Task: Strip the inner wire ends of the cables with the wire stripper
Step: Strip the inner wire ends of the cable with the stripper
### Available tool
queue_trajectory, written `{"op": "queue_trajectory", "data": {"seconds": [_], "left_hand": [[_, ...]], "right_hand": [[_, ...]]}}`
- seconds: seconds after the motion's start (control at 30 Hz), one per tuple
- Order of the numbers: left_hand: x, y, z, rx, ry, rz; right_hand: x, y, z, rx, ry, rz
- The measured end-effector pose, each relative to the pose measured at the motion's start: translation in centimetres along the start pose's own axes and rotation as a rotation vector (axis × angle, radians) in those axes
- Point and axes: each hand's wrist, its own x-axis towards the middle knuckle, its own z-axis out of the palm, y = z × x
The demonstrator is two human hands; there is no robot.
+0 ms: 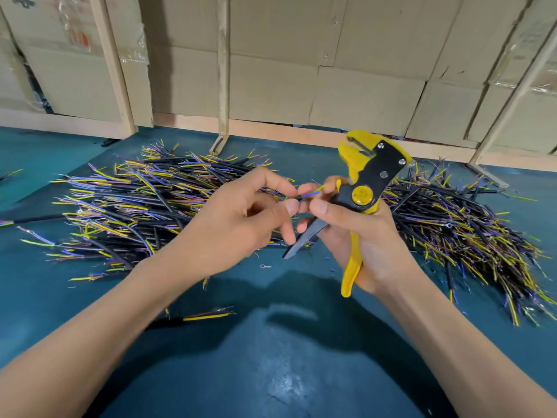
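Left hand (241,218) pinches thin blue and yellow wire ends (312,193) mid-air; right hand (358,233) wraps yellow-black wire stripper (366,188). Likely best: fan wires apart, seat one squarely before squeezing.

Bare mat (271,342) is left open below the grip. Passage left is blocked by one cable heap (129,203), right by another (470,236); beyond, cardboard (301,70) is stacked.

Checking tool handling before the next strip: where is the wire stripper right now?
In the head view, the wire stripper is right of centre, held upright in the right hand, above the teal table, with the right cable pile behind it.
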Motion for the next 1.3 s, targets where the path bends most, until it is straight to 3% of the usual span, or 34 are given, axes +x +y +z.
{"op": "queue_trajectory", "data": {"seconds": [0.07, 0.13, 0.27, 0.37, 0.47, 0.6, 0.73, 0.87, 1.0, 1.13, 1.3], "left_hand": [[0.2, 0.0, 0.0, -0.251, -0.075, -0.169], [0.2, 0.1, -0.3, -0.358, -0.136, -0.283], [0.2, -0.2, -0.7, -0.345, -0.156, -0.394], [0.4, -0.3, -0.4, -0.349, -0.212, -0.419], [0.2, -0.4, 0.0, -0.419, -0.258, -0.429], [0.4, -0.6, 0.1, -0.53, -0.098, -0.366], [0.8, -0.8, -0.4, -0.624, 0.101, -0.302], [0.7, -1.0, -0.5, -0.553, 0.173, -0.253], [0.6, -0.9, -0.1, -0.548, 0.163, -0.193], [0.7, -1.1, -0.1, -0.382, 0.182, -0.107], [0.7, -1.3, 0.1, -0.457, 0.137, -0.207]], "right_hand": [[0.1, 0.2, 0.0, -0.026, 0.067, -0.031], [0.3, 0.2, -0.2, -0.023, 0.182, -0.052], [0.8, -0.3, -1.0, 0.014, 0.397, -0.083], [1.1, -0.3, -1.7, 0.06, 0.453, -0.083], [1.1, -0.2, -1.8, 0.062, 0.464, -0.095], [0.9, -0.1, -1.7, -0.061, 0.442, -0.074], [0.4, -0.1, -1.1, -0.157, 0.212, 0.1], [-0.1, 0.6, -0.3, -0.23, 0.037, 0.192], [-0.2, 1.2, 0.2, -0.236, 0.063, 0.126], [0.1, 1.1, -0.1, -0.304, 0.126, 0.041], [0.3, 1.1, -0.8, -0.27, 0.232, 0.017]]}}
